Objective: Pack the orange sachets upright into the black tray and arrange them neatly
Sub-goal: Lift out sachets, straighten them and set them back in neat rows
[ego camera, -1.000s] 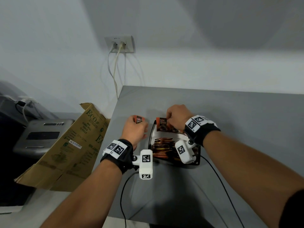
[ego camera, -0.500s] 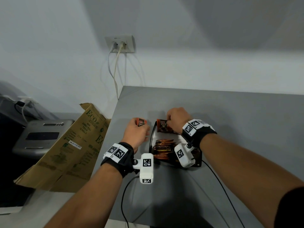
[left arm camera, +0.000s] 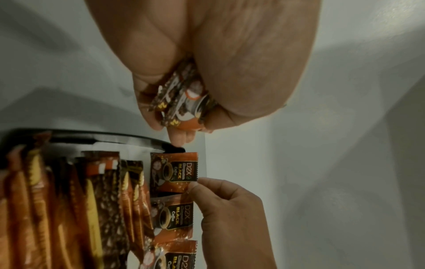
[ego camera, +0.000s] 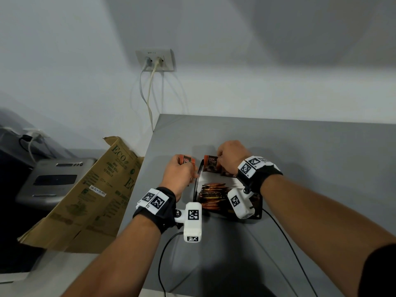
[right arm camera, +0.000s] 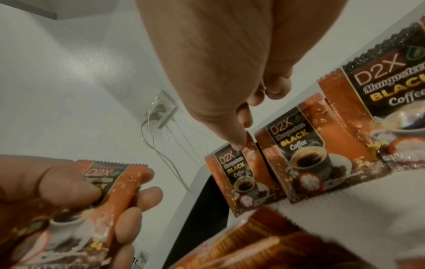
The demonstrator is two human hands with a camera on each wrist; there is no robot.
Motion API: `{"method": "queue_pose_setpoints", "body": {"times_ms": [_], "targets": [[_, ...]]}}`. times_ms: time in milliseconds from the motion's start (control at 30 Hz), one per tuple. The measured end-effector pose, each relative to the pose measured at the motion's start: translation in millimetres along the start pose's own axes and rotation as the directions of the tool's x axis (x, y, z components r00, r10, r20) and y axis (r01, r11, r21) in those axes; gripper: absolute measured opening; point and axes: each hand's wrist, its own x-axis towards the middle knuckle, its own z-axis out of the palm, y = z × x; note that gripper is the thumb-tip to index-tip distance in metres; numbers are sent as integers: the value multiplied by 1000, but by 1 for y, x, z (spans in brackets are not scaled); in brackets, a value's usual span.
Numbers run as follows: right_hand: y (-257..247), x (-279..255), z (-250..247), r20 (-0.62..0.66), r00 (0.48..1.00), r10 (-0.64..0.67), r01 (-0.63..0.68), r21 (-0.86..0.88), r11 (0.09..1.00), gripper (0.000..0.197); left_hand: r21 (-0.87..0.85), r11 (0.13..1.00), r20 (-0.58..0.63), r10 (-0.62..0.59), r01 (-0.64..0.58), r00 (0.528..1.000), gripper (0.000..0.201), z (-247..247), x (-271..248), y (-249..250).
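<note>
Right hand [ego camera: 230,156] is pinching an upright orange foil sachet [ego camera: 211,166] at the glossy black plastic tray's [ego camera: 196,187] far end; left hand [ego camera: 179,172] is gripping probably two spares [ego camera: 188,161]. We are seating edges flush, squarely.

A grey table [ego camera: 300,168] stands in the corner of a room against a pale wall. A black tray [ego camera: 196,183] sits near the table's left edge, lined with white paper and holding orange sachets [ego camera: 212,196]. Two thin black cables [ego camera: 285,239] trail across the table's near part.
</note>
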Motion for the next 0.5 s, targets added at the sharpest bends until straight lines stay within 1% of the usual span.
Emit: {"method": "queue_pose_setpoints", "body": {"times_ms": [67, 133, 167, 233, 300, 367, 433, 500], "targets": [[-1, -4, -8, -45, 999, -28, 29, 23, 999, 20, -27, 1000, 19, 12, -12, 1000, 28, 0, -2, 3], [-6, -11, -21, -89, 994, -68, 78, 115, 990, 24, -62, 997, 86, 39, -34, 996, 30, 3, -3, 4], [-10, -15, -28, -87, 992, -89, 103, 175, 979, 25, -74, 996, 118, 59, -51, 991, 33, 5, -4, 5], [-18, -21, -38, -25, 990, -138, 140, 274, 952, 22, -67, 994, 150, 98, -88, 984, 38, 9, -3, 7], [-21, -22, -41, 17, 987, -162, 148, 324, 934, 19, -59, 992, 162, 121, -113, 979, 42, 12, -3, 8], [-16, -21, -43, -22, 992, -122, 122, 338, 933, 15, -45, 992, 139, 122, -116, 983, 40, 15, -3, 10], [-8, -19, -42, -72, 996, -61, 81, 326, 942, 13, -15, 995, 56, 102, -101, 993, 34, 14, -1, 9], [-1, -17, -37, -58, 998, -9, 24, 270, 963, 11, 6, 996, -39, 87, -87, 995, 23, 10, 2, 7]]}}
